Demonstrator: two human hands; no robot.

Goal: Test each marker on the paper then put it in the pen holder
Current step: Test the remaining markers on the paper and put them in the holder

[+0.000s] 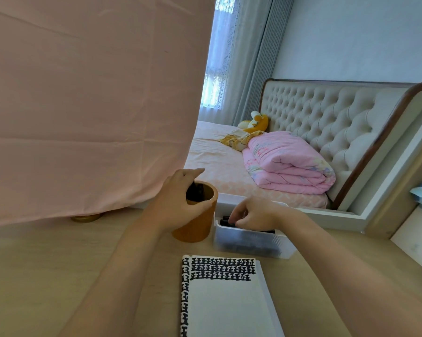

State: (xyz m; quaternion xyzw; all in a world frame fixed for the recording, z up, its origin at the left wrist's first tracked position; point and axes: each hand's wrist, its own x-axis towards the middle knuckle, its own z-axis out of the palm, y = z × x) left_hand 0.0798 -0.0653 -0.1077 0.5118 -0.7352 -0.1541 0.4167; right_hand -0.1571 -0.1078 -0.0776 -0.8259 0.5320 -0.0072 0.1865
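Head view looks down over both my forearms to the worktop (59, 263). My left hand (175, 203) is wrapped round the upper part of the pen holder (197, 227), thumb across its front and forefinger reaching over the rim. I judge that grip is there to steady the cup so it does not tip as pens drop in. The tested markers (196, 190) show only as a dark bunch in its mouth, standing roughly on end. Whether this hand also touches one of them I cannot tell.

My right hand (253, 215) hangs over the translucent box (253, 246) just right of the holder. Its fingers (234, 212) are curled down and seem to pinch the end of a black marker (225, 221) at the box's left end. That marker lies flat with the others in the box, its long axis running left to right across the view, the gripped end toward the holder. Which end carries the cap is too dark to make out.

Box and holder sit side by side, nearly touching, so a pen travels little between them. The paper (224, 302) lies just in front of both, close to me, for the test stroke. Its top rows and left edge are already filled with black marks (222, 268), and the lower sheet is blank. To test this marker I would need to lift it out and turn it tip-down over that blank part.
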